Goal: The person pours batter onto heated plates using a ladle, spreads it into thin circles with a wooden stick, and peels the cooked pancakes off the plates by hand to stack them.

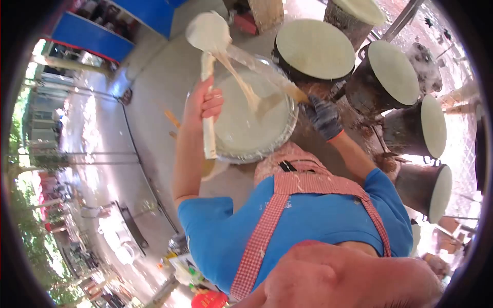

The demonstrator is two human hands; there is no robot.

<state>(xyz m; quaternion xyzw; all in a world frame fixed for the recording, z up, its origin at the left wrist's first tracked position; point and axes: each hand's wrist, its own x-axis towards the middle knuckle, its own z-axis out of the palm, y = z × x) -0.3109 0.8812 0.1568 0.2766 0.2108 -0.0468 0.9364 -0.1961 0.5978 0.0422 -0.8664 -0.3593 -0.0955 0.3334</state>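
My left hand (204, 102) is bare and wrapped around the pale handle of a ladle (208, 32), its coated bowl raised past the far side of a wide basin (251, 156). A thick strand of batter (239, 77) hangs from the ladle down into the pale batter (241, 131) in the basin. Wearing a dark grey glove, my right hand (322, 118) grips the wooden end of a long flat stick (262, 68). The stick slants above the basin, coated whitish, and its far end reaches the ladle bowl.
Several dark drums with pale round tops (315, 50) curve around the right side, close to my right arm. Blue panels (92, 37) stand at the upper left. A dark hose or cable (136, 149) crosses the floor on the left. Wooden sticks (172, 119) show beside the basin.
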